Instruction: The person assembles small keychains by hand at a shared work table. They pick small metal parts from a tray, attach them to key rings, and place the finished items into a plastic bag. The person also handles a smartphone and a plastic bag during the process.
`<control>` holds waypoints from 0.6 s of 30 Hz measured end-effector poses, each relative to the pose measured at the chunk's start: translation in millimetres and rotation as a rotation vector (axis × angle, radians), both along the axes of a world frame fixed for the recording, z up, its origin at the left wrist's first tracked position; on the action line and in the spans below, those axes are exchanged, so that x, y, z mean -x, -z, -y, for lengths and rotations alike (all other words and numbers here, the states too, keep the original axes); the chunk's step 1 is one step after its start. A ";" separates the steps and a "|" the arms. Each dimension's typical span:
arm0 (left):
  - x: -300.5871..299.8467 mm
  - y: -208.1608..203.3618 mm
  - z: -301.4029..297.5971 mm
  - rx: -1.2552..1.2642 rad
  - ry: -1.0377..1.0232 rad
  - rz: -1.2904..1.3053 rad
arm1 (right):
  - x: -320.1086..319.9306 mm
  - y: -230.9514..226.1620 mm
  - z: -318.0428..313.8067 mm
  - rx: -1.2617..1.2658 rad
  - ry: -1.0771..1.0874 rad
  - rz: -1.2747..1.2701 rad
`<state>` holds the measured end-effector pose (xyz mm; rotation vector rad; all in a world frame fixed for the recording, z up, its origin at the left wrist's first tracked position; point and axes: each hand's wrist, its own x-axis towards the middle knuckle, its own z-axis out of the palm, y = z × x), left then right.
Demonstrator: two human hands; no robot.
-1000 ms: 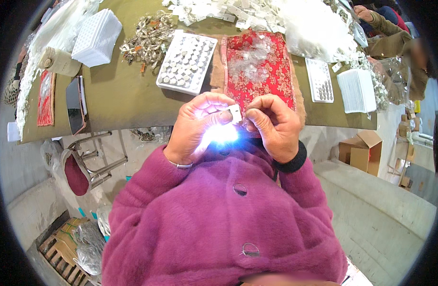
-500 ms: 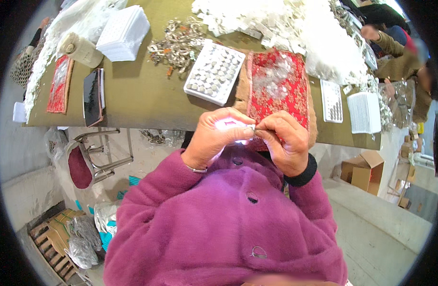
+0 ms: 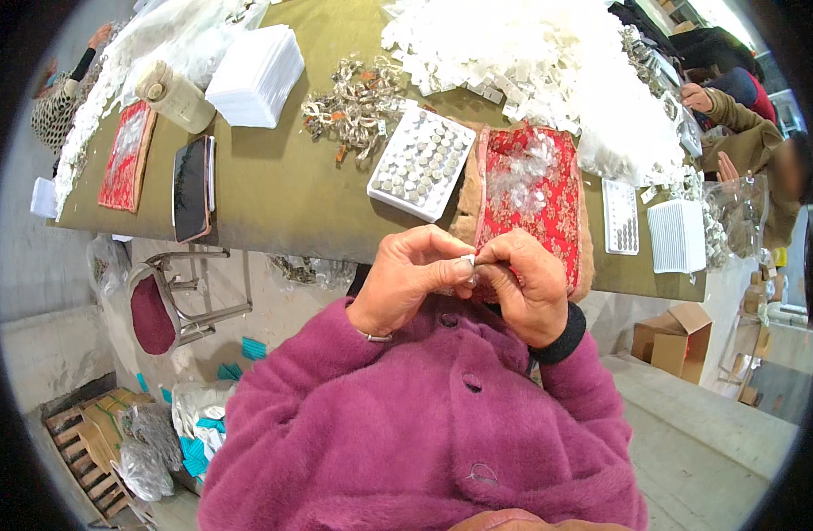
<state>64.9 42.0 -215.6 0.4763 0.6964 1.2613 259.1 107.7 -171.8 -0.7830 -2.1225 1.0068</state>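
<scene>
My left hand (image 3: 415,276) and my right hand (image 3: 528,285) meet in front of my chest, just off the table's near edge. Thumb and forefinger of each are pinched together at a small pale, silvery piece (image 3: 471,262), mostly hidden by the fingertips. Beyond them a red patterned cloth pad (image 3: 548,212) lies on the table, with clear little pieces scattered on it. Left of the pad, a white tray (image 3: 431,215) holds several round, silvery button-like discs. Behind the tray is a heap of metallic strip-like parts (image 3: 358,102).
A phone (image 3: 191,190), a beige bottle (image 3: 176,97) and a stack of white trays (image 3: 256,78) stand on the left of the green table (image 3: 273,195). White pieces (image 3: 512,53) pile up at the back. A stool (image 3: 154,310) is below left. Other people work at the far right and left.
The bright glow between my hands has faded. The table and its things appear slightly lower and farther right in view. My fingers keep their pinch on the small piece.
</scene>
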 end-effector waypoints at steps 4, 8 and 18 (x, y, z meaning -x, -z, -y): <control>4.5 -23.4 -5.9 -0.008 0.012 0.021 | -9.0 17.1 0.3 0.427 0.127 -0.236; 27.9 -48.9 -28.6 -0.347 -0.030 -0.327 | -32.8 43.8 -15.7 0.282 0.451 -0.177; 71.8 -116.2 -233.7 -0.767 -0.622 -1.509 | -33.8 77.9 -23.3 -0.254 0.451 -0.007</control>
